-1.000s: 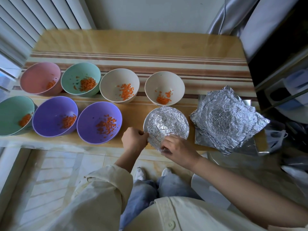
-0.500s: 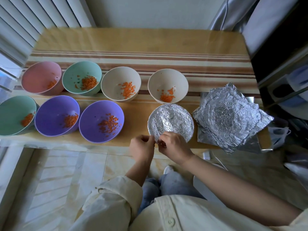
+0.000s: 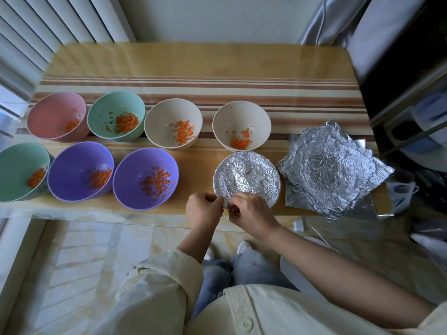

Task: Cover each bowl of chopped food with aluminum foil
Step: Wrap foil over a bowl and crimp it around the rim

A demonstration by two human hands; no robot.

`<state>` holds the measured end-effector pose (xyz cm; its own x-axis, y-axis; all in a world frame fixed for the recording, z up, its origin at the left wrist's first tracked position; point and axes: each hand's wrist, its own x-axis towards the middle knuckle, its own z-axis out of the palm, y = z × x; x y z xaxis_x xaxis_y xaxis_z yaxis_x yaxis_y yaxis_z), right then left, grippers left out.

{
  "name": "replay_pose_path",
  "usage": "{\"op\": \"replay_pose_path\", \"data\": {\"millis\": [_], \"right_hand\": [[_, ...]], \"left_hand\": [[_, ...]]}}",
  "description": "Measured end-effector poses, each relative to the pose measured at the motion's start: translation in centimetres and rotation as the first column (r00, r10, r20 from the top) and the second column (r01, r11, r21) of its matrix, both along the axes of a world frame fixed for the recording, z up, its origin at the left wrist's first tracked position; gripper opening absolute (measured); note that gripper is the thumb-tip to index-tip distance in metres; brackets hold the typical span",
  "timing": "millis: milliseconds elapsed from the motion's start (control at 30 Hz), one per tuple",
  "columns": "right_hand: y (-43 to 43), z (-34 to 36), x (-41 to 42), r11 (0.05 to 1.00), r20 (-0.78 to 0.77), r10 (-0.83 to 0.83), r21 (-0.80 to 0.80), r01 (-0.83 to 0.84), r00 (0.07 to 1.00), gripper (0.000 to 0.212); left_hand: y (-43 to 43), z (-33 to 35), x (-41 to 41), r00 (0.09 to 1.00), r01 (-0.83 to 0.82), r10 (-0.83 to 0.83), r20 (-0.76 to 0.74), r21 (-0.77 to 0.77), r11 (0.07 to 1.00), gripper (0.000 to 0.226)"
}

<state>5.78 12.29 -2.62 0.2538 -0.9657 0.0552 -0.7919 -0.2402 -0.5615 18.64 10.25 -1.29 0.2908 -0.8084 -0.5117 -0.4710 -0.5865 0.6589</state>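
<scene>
Foil-covered bowl (image 3: 249,175) upright; left hand (image 3: 204,209) and right hand (image 3: 251,213) pinch its near rim

A striped table (image 3: 193,64); window blinds (image 3: 48,25); tiled floor (image 3: 84,250).

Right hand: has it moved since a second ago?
Yes. The right hand slid left along the near rim of the foil-covered bowl, closing on the left hand.

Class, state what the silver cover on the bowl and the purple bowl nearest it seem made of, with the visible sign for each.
Silver cover: thin metal foil, shiny, by its fine crinkles and glints. Purple bowl: probably matte plastic, though the look leaves it open; even colour, soft dull sheen.
</scene>
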Motion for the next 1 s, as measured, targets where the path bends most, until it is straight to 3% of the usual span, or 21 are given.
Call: {"op": "replay_pose_path", "data": {"millis": [133,533,833,1000], "right_hand": [[-0.1,0.0,0.2,1.000,0.003,-0.018,-0.008,0.018,1.000,0.019],[0.1,0.2,0.3,1.000,-0.004,-0.019,-0.020,0.019,1.000,0.022],[0.7,0.7,-1.3,0.997,-0.038,0.072,0.016,-0.072,0.997,0.032],[1.0,0.5,-0.9,0.997,-0.070,0.061,-0.048,-0.064,0.996,0.021]], "left_hand": [[-0.1,-0.1,0.4,1.000,-0.014,0.015,0.026,-0.023,1.000,0.032],[0.6,-0.2,0.0,1.000,0.014,-0.013,0.018,-0.001,1.000,0.018],[-1.1,0.5,0.6,0.988,0.085,-0.085,0.127,0.004,0.996,0.019],[-1.6,0.5,0.9,0.985,0.103,-0.103,0.140,0.006,0.995,0.021]]}}
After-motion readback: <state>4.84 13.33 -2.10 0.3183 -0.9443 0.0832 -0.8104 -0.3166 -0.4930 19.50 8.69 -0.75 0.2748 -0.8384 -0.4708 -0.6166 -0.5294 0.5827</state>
